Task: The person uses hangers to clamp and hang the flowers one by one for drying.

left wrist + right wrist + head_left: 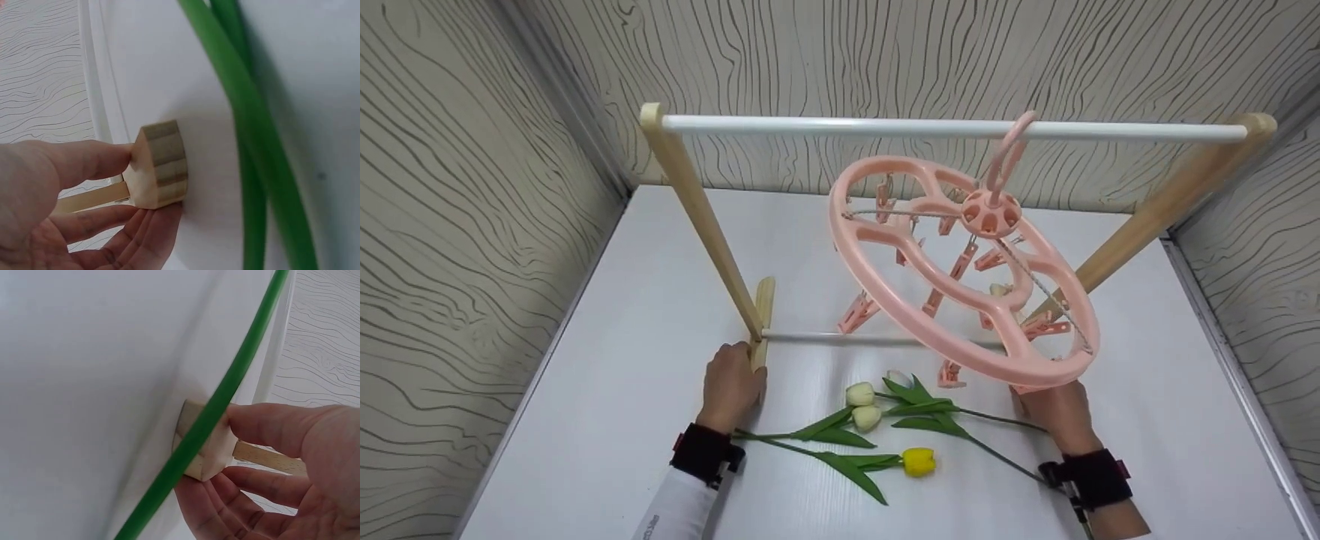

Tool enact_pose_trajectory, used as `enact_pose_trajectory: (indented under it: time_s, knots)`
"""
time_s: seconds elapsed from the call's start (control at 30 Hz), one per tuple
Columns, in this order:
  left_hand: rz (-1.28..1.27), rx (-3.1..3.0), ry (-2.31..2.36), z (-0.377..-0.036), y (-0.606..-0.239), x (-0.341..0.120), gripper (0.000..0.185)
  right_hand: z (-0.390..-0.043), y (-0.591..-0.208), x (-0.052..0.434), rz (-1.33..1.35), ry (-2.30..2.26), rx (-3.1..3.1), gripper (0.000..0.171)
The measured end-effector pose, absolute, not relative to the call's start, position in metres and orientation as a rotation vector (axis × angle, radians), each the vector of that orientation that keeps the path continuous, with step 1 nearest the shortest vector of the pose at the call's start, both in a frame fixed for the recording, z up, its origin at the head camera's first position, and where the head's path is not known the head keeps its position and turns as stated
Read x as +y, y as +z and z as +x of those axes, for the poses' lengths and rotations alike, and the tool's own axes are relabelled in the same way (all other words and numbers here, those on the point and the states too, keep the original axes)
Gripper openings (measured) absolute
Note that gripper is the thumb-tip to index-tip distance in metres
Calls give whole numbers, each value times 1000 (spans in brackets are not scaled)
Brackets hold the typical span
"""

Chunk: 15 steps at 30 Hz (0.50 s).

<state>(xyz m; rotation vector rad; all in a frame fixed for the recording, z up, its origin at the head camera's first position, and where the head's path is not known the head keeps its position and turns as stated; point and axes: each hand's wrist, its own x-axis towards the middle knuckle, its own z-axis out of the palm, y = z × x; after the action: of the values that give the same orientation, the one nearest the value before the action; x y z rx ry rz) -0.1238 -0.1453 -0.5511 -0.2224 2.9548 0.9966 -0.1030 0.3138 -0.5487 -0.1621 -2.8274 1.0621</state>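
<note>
Left hand grips the near end of the rack's left wooden foot, thumb on top, fingers curled under, foot end resting on the white desk. Right hand does the same w/ the right wooden foot, partly hidden in the head view under the pink peg hanger. So both hands have hold of the drying rack at its base; looks like the step is shifting or steadying the whole frame. The next move prob. needs both feet moved together and level, else the hanger, already tilted on the white top bar, may swing or slide along it.

Btwn the hands: artificial tulips lie on the desk just in front of the lower crossbar, stems running close to both feet; one green stem crosses the right foot in the wrist view. Pulling the rack nearer would run it into them.

Room: walls close on left, back and right; desk edge near the left foot. More open desk behind the rack than in front.
</note>
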Motion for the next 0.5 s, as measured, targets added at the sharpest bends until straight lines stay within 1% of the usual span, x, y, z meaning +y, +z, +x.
enact_pose_trajectory:
  time_s: [0.13, 0.27, 0.5]
  knots:
    - [-200, 2977, 965, -125, -552, -144, 16, -101, -548, 316, -177, 1116, -2852, 12]
    - [-185, 2979, 965, -125, -554, -142, 14, -98, -547, 318, -163, 1115, -2853, 18]
    - [-182, 2965, 974, -127, -554, -139, 15, -88, -550, 320, -79, 1118, -2725, 35]
